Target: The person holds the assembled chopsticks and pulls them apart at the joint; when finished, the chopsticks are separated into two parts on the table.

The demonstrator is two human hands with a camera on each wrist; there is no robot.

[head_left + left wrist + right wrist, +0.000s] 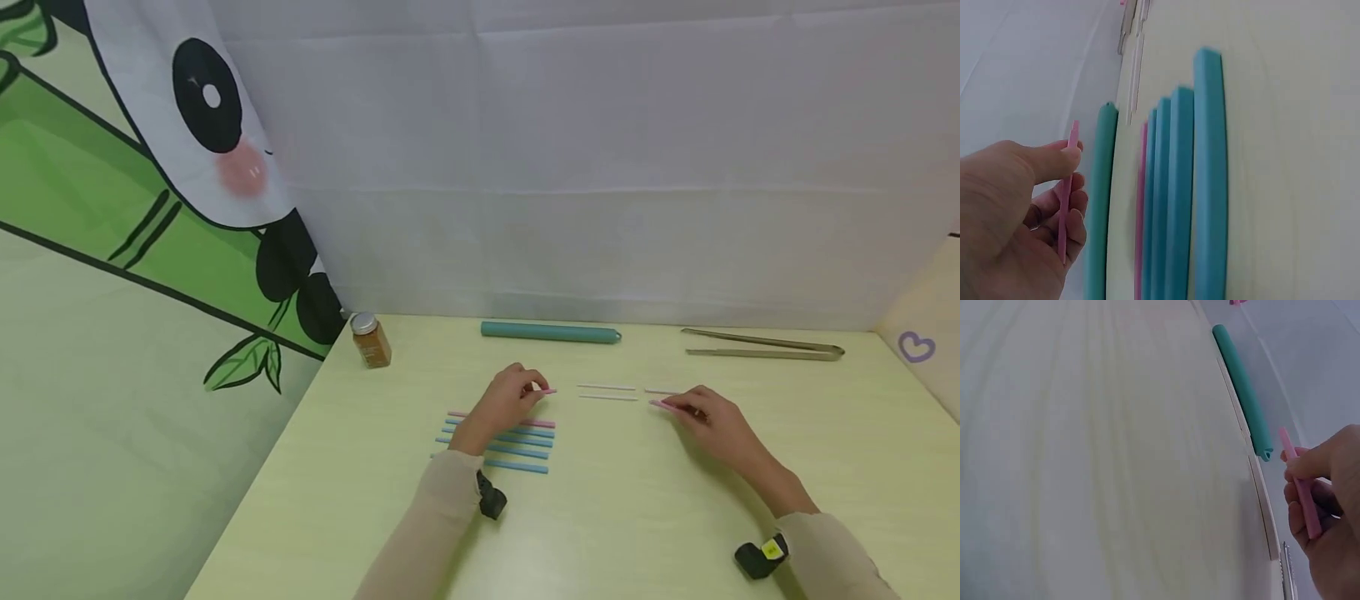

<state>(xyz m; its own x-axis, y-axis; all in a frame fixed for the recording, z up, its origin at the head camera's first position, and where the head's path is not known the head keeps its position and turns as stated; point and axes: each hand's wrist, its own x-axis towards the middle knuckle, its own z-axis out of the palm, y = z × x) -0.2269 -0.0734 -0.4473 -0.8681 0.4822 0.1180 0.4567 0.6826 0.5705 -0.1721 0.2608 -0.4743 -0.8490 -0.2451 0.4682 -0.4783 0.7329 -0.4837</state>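
Note:
My left hand pinches a thin pink stick between thumb and fingers, above a row of sticks on the table. That row holds several blue sticks lying side by side, with another pink stick at its far side; my left hand and forearm hide their middles. Farther right, my right hand pinches a second thin pink stick. Just beyond that hand lies a pale pinkish stick, partly covered by the fingers. Two whitish sticks lie between the hands.
At the back of the pale table lie a teal rod and metal tongs. A small jar with a silver lid stands at the back left corner. A white cloth hangs behind the table.

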